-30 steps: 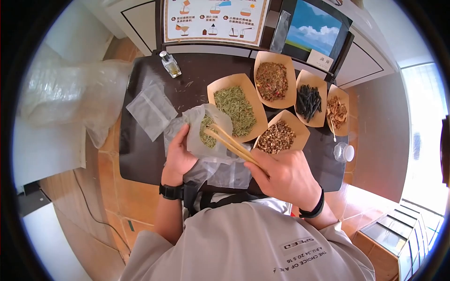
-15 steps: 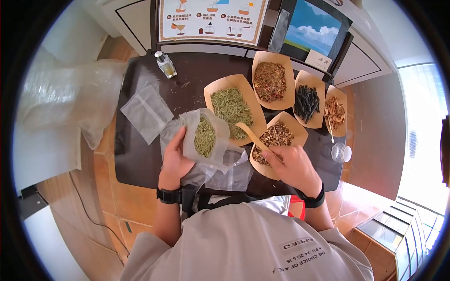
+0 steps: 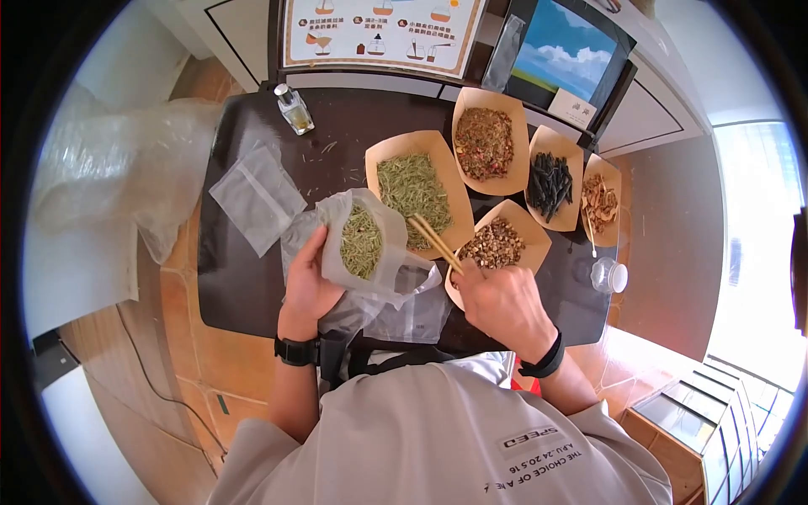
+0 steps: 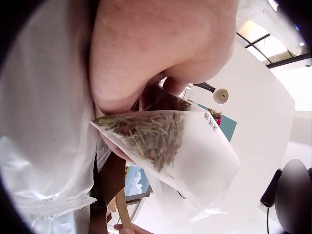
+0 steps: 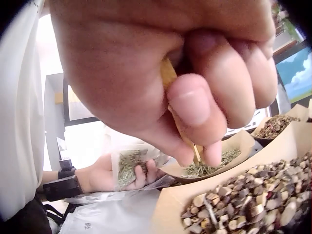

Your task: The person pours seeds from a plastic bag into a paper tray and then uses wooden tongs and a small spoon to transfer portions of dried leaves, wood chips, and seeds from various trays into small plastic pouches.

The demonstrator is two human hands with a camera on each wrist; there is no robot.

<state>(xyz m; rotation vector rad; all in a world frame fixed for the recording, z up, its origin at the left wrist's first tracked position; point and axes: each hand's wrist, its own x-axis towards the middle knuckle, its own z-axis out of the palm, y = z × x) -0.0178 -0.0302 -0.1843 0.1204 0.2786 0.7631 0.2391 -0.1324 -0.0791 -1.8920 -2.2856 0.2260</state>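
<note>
My left hand holds a translucent white bag with its mouth open; dried green herb pieces fill its lower part. In the left wrist view small dark writing marks the bag near one edge. My right hand grips a pair of bamboo tongs between thumb and fingers. Their tips are over the near edge of the card tray of green herb. In the right wrist view the tongs are partly hidden behind the fingers and point down towards the herb.
Card trays of brown chopped bits, a reddish-brown mix, black strips and tan shavings stand at the right. Flat clear bags, a glass bottle and a small clear jar lie around the dark table.
The tongs have left the bag and moved right to the green herb tray, turning so that both arms show again. The left hand keeps the bag nearly in place.
</note>
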